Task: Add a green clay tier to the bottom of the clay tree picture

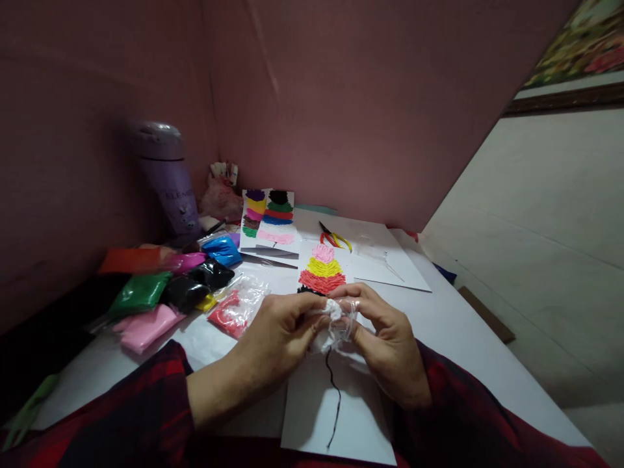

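Observation:
Both hands meet over a white card [312, 409] near the table's front edge. My left hand [277, 338] pinches a lump of white clay [334, 314] inside a clear plastic bag [351, 318]. From the other side, my right hand [387, 344] has its fingers closed on the same bag. Above the hands, the card bears textured layers of pink, yellow, red and black clay [322, 281]. A thin dark wavy line [335, 396] runs down its lower part. The hands hide the card's middle.
Several bags of coloured clay [151, 325] lie at the left, before a purple tumbler [168, 182]. Two decorated cards [277, 224] stand at the back. Pliers [336, 239] with red and yellow handles and tweezers [273, 262] lie beyond the hands.

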`<action>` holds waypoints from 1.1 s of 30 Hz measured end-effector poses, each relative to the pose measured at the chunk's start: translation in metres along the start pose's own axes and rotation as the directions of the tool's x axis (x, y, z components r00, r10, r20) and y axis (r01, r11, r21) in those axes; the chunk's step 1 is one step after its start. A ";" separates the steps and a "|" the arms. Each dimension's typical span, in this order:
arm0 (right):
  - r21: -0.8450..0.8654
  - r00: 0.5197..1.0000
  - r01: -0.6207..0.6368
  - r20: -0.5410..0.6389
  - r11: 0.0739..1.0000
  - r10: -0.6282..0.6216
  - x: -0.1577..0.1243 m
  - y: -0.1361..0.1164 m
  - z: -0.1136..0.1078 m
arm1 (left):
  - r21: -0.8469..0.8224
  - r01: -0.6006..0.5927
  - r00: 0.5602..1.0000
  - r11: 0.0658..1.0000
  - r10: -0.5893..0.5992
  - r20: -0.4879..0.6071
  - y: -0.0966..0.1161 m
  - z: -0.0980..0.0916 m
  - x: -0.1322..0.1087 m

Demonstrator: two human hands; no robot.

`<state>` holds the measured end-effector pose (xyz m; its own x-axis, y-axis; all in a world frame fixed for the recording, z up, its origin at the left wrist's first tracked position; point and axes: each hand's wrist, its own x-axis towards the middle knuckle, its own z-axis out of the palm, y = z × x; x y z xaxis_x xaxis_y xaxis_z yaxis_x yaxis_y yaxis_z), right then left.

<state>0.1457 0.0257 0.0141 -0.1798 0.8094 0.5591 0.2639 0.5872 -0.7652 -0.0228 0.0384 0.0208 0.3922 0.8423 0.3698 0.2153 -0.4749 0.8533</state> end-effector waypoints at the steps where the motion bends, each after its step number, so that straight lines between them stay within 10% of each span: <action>1: -0.006 1.000 0.004 -0.003 1.000 -0.004 0.000 0.000 0.000 | -0.018 -0.008 1.000 1.000 0.008 0.010 -0.001 0.000 0.000; 19: 0.293 0.946 -0.323 0.110 0.900 0.304 0.002 -0.002 -0.001 | -0.255 0.224 0.974 0.940 -0.217 0.058 0.003 -0.002 0.003; 33: 0.367 0.928 -0.357 0.240 0.859 0.284 0.005 0.002 -0.003 | -0.424 0.334 0.942 0.842 -0.313 0.120 0.002 -0.001 0.001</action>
<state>0.1481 0.0308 0.0164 -0.3194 0.9205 0.2253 -0.0568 0.2188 -0.9741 -0.0224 0.0386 0.0235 0.4094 0.9116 0.0372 -0.0666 -0.0108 0.9977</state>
